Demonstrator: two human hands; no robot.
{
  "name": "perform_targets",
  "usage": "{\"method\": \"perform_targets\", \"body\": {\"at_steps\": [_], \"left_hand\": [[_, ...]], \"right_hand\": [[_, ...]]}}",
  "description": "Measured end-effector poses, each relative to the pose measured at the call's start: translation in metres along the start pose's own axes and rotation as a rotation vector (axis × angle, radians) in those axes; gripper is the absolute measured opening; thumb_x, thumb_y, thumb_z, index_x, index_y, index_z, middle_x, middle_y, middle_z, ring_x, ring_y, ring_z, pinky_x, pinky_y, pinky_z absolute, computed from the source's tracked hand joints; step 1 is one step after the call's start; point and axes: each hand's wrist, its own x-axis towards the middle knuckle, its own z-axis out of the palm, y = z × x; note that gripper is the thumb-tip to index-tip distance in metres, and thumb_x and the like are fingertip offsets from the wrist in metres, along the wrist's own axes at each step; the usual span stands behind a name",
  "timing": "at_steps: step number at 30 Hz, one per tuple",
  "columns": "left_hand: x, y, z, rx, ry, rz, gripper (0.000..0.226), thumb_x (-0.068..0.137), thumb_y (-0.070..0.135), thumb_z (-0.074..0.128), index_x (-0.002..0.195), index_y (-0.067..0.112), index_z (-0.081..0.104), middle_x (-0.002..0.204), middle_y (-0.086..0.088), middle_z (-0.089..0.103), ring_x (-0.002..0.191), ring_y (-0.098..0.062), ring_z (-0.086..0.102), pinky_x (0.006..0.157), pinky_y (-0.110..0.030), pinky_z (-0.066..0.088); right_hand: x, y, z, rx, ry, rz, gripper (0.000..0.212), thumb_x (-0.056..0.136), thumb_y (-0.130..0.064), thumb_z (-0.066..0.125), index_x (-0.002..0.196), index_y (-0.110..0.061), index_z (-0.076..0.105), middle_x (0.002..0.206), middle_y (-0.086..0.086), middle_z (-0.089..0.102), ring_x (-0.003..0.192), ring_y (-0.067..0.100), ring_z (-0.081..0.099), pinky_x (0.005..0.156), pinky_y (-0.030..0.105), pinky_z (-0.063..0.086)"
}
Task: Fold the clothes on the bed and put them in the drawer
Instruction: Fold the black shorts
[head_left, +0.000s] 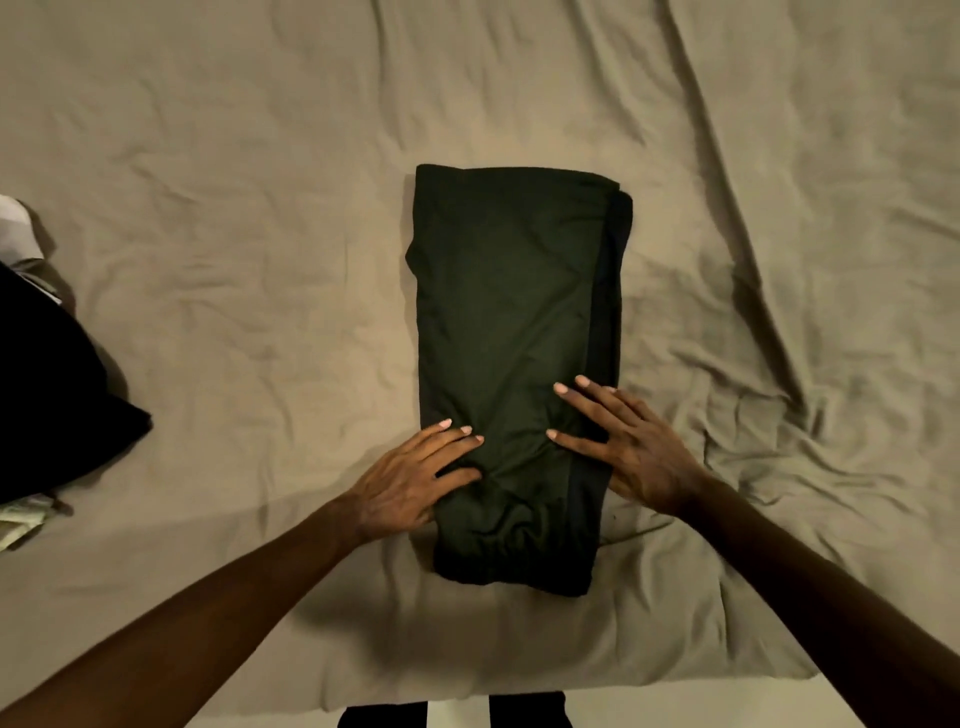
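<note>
Here the dark green garment (511, 332) lies in the middle of the bed (234, 208), already folded lengthwise into a long narrow panel, its gathered end nearest the person and its far end squared off. Left hand (410, 478) rests on the near left edge of the panel, fingers straight and spread, flat on the cloth, gripping nothing. Right hand (623, 441) lies likewise on the near right side, fingers extended and splayed, palm partly on the sheet beside the cloth. Judgement: smoothing step, ahead of a crosswise fold. To do it well, press outward and away from the body so trapped creases leave at the far end; keep the darker under-layer showing along the right edge lined up before folding, since it sits slightly proud there. Then take the gathered near end by both corners and carry it to the far edge, matching corners. Soft fabric, likely to slip if lifted by one side only. A black garment (47, 395) and other clothes wait at the left edge of the bed. No drawer in view
</note>
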Motion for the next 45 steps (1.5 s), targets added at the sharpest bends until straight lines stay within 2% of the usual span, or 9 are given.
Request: {"method": "perform_targets", "body": {"at_steps": [7,10,12,14,20,23,27,34,45], "left_hand": [[0.03,-0.004,-0.08,-0.937,0.219,-0.524,0.041,0.089,0.011,0.046,0.121,0.017,0.07,0.114,-0.001,0.074,0.106,0.004,0.067,0.095,-0.02,0.051],[0.079,-0.047,-0.126,-1.502,0.376,-1.095,0.03,0.103,0.005,0.045,0.099,0.009,0.075,0.09,-0.004,0.072,0.096,-0.023,0.072,0.076,-0.025,0.055],[0.101,-0.085,-0.147,-1.529,0.369,-1.209,0.027,0.107,0.013,0.04,0.095,0.01,0.064,0.085,-0.006,0.06,0.081,-0.024,0.06,0.069,-0.029,0.047],[0.119,-0.112,-0.16,-1.595,0.306,-1.17,0.03,0.109,0.023,0.037,0.093,0.016,0.061,0.085,-0.007,0.057,0.072,-0.017,0.055,0.068,-0.03,0.043],[0.14,-0.117,-0.146,-1.657,0.247,-1.148,0.036,0.09,0.025,0.075,0.122,0.008,0.07,0.114,-0.006,0.077,0.112,-0.024,0.071,0.105,-0.043,0.051],[0.133,-0.109,-0.136,-1.605,0.321,-1.132,0.019,0.088,0.008,0.077,0.104,0.012,0.069,0.09,0.008,0.079,0.091,-0.008,0.075,0.083,-0.028,0.057],[0.117,-0.105,-0.126,-1.621,0.401,-1.097,0.025,0.09,0.011,0.073,0.114,0.007,0.07,0.113,-0.004,0.077,0.1,-0.015,0.074,0.083,-0.026,0.059],[0.082,-0.074,-0.105,-1.696,0.355,-1.048,0.02,0.1,0.001,0.054,0.116,0.002,0.066,0.092,-0.002,0.079,0.076,-0.011,0.075,0.058,-0.021,0.058],[0.06,-0.041,-0.095,-1.619,0.311,-0.937,0.027,0.101,0.0,0.053,0.125,0.009,0.064,0.112,0.0,0.076,0.097,-0.011,0.073,0.08,-0.021,0.059]], "right_hand": [[0.025,0.026,-0.051,0.779,0.041,0.156,0.035,0.096,-0.006,0.063,0.13,-0.01,0.069,0.145,0.006,0.061,0.145,0.016,0.047,0.113,0.043,0.045],[0.06,0.051,-0.098,1.294,0.051,0.537,0.016,0.092,-0.005,0.062,0.095,-0.006,0.078,0.082,0.002,0.069,0.078,0.001,0.067,0.076,0.028,0.051],[0.085,0.076,-0.105,1.513,0.179,0.81,0.013,0.089,-0.01,0.059,0.088,-0.005,0.071,0.087,0.013,0.068,0.081,0.017,0.065,0.077,0.033,0.049],[0.109,0.092,-0.1,1.714,0.257,1.014,0.015,0.098,-0.013,0.058,0.103,-0.007,0.071,0.1,0.01,0.077,0.096,0.023,0.07,0.086,0.032,0.054],[0.125,0.097,-0.076,1.893,0.175,1.099,0.029,0.099,-0.027,0.064,0.123,-0.011,0.068,0.121,0.004,0.076,0.111,0.02,0.072,0.095,0.035,0.054],[0.116,0.092,-0.07,1.874,0.215,1.084,0.026,0.1,-0.025,0.064,0.12,-0.009,0.067,0.121,0.004,0.076,0.113,0.018,0.071,0.096,0.032,0.053],[0.106,0.086,-0.063,1.738,0.29,1.157,0.04,0.088,-0.037,0.074,0.113,-0.005,0.07,0.119,0.007,0.076,0.11,0.023,0.073,0.097,0.034,0.054],[0.081,0.04,-0.047,1.726,0.428,1.122,0.036,0.088,-0.033,0.07,0.114,-0.007,0.073,0.112,0.008,0.078,0.106,0.022,0.075,0.085,0.026,0.06],[0.06,-0.015,-0.037,1.663,0.594,1.142,0.018,0.102,-0.021,0.061,0.113,-0.012,0.073,0.11,0.004,0.079,0.103,0.019,0.075,0.081,0.025,0.06]]}}
